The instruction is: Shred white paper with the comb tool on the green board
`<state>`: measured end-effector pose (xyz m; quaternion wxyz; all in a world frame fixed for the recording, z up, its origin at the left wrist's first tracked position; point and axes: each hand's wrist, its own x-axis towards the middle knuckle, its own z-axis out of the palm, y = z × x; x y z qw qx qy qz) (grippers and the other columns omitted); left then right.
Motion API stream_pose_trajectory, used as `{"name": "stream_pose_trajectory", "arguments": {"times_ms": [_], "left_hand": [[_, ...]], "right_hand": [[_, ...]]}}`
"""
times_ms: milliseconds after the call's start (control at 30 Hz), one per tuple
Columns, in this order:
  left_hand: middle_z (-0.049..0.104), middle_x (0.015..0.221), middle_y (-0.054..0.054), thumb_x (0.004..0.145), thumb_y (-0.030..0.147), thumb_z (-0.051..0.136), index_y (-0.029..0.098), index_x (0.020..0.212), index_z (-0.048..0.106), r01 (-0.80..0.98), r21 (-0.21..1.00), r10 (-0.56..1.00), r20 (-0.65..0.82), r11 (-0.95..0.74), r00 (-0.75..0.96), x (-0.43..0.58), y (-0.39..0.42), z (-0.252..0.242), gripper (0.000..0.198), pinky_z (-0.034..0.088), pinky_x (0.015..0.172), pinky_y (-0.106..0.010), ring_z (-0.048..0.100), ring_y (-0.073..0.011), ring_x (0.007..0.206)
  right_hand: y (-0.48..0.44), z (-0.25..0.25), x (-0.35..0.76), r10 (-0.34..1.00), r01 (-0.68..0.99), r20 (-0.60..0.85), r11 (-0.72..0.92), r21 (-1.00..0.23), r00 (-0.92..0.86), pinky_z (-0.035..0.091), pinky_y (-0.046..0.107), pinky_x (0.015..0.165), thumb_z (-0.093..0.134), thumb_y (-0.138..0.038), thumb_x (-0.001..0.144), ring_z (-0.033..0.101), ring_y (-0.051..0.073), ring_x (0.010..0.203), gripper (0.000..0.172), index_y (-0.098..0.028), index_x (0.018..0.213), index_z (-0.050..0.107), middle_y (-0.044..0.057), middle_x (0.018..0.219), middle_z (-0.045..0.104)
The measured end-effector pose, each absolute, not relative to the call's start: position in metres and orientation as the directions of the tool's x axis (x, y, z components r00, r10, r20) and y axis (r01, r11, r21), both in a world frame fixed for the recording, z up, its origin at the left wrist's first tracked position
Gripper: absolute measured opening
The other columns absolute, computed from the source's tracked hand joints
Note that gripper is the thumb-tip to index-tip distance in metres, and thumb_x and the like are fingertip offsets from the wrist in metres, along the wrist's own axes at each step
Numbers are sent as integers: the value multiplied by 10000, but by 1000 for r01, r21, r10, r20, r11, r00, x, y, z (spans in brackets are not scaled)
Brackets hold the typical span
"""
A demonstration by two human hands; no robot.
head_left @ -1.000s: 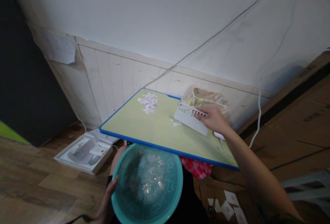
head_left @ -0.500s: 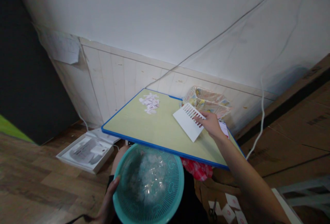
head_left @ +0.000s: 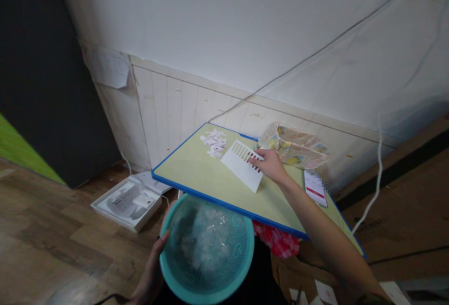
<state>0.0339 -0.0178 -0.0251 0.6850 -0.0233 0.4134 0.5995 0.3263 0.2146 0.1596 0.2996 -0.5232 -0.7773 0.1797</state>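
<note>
1. Right hand (head_left: 271,164): fingers closed over one end of a white card (head_left: 240,169), several fingertips showing through or at its slots.
2. Card: over the table (head_left: 182,176), row of slots along the far edge, plain part toward the person. Left corner just beside the scraps (head_left: 214,142); cannot tell whether it touches them or the tabletop.
3. Scraps: loose white heap toward the far left of the table.
4. Left hand (head_left: 152,260): gripping the teal basin (head_left: 243,263) at its left rim, thumb over the edge, other fingers mostly hidden.
5. Basin: before the table's near edge, at the person's lap, clear crinkled stuff (head_left: 208,239) inside.
6. Phone (head_left: 315,189): on the table, right of the right forearm's wrist end.
7. Lined bin (head_left: 307,159): beyond the table's far edge, by the wall (head_left: 224,29).
</note>
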Motion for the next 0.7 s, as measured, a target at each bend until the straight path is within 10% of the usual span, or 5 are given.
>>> {"name": "stream_pose_trajectory", "arguments": {"times_ms": [333,700], "left_hand": [[831,1046,-76,802,430,803,160,1220,755,-830,515,860,-502,214,-90,32,-10,-20,500,535,1045,-356,678,-327,1211],[756,1289,-76,875,457,715,214,1501,548,-729,679,925,-326,85,-195,27,3,-7,692,439,1148,-423,614,-339,1300]], "right_hand": [[214,169,340,911,713,331,401,-575,-245,476,263,557,669,-306,783,694,221,662,297,-140,983,815,46,747,775],[239,163,317,892,572,288,445,-689,-348,498,243,566,735,-322,730,681,188,658,303,-143,959,819,38,808,783]]}}
